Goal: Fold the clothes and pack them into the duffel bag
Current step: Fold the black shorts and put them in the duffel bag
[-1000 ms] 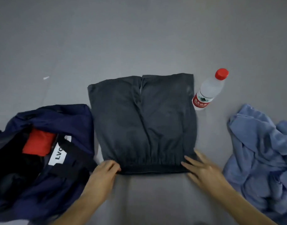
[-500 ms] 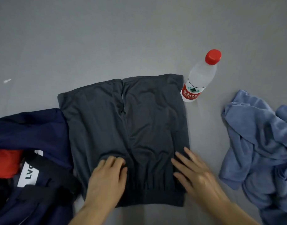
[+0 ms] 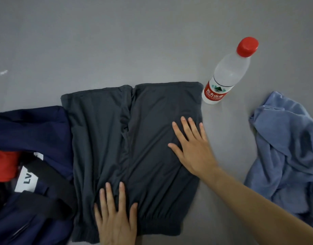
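**Shorts flat, but that bottle is way too close**

Biggest worry here is the water bottle (image 3: 224,76). It stands upright right at the far right corner of the dark grey shorts (image 3: 102,138), close enough that it looks like it's touching the hem. If that side gets flipped over for the fold, my guess is the cloth catches the base and tips the bottle over. The cap is on, so probably no spill, but it could roll off.

Second thing: the left edge of the shorts lies up against the navy duffel bag (image 3: 33,129), next to its black strap (image 3: 51,183). A fold from that side could drag on the bag and come out crooked.

The fabric looks thin and slippery, with creases running down the middle between the two legs. If those don't get smoothed out, I'd expect a lumpy fold.

The shorts lie spread on the grey surface, waistband nearest the person, legs pointing away. The left hand (image 3: 116,221) rests flat near the waistband, fingers straight, gripping nothing. The right hand (image 3: 192,147) presses flat on the right leg, fingers spread, also holding nothing.

A crumpled blue garment (image 3: 284,147) waits off to the right, and something red (image 3: 3,165) already sits in the bag.
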The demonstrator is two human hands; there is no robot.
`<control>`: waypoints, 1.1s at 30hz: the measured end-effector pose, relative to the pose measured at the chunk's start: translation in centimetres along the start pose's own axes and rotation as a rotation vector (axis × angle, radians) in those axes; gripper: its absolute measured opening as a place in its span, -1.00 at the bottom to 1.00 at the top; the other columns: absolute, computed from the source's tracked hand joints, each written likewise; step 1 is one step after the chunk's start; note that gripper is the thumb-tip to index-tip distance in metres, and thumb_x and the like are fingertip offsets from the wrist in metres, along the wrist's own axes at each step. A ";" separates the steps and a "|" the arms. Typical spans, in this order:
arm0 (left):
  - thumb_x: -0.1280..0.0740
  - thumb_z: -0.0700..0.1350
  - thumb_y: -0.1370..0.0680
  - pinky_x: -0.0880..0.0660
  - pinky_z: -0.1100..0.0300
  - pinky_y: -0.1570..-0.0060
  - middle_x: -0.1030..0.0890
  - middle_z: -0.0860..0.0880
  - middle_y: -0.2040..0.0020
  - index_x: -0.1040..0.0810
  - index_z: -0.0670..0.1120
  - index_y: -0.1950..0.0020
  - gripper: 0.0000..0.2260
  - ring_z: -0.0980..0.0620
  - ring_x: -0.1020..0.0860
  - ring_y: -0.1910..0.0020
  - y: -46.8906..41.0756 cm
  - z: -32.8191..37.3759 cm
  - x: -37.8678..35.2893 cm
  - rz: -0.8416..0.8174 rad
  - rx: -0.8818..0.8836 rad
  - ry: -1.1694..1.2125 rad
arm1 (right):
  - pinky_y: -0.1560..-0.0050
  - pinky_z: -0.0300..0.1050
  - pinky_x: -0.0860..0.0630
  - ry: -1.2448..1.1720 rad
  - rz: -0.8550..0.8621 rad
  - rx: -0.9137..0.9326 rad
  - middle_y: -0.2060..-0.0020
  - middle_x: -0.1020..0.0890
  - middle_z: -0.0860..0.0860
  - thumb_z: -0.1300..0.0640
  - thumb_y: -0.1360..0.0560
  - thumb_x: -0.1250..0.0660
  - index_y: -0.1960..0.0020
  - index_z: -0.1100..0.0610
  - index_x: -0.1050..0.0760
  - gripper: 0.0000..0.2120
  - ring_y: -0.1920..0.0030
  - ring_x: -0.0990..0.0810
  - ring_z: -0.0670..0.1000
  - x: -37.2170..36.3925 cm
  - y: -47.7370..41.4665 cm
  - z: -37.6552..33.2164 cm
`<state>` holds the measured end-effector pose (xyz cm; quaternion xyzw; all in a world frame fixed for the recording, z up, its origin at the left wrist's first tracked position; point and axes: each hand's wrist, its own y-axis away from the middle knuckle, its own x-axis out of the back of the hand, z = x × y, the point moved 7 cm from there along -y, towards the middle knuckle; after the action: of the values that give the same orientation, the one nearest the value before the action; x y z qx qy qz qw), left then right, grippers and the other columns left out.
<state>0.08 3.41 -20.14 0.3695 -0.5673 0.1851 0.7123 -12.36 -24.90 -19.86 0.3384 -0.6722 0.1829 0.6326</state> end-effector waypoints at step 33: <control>-0.29 -0.10 -0.65 -0.39 0.35 -0.10 -0.53 0.23 -0.19 -0.36 0.27 -0.33 -0.66 0.22 -0.49 -0.16 2.0 0.3 8.6 -0.033 0.219 0.835 | -0.53 -0.09 -0.05 -0.813 0.006 -0.101 -0.63 -0.02 -0.08 -0.19 -0.69 0.02 -0.64 0.04 -0.04 -0.40 -0.59 -0.07 -0.03 9.8 -10.5 -11.9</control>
<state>0.96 3.19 -11.31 0.3453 -0.2014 0.3662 0.8403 3.76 -26.46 -10.69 0.3494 -0.8766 0.0030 0.3309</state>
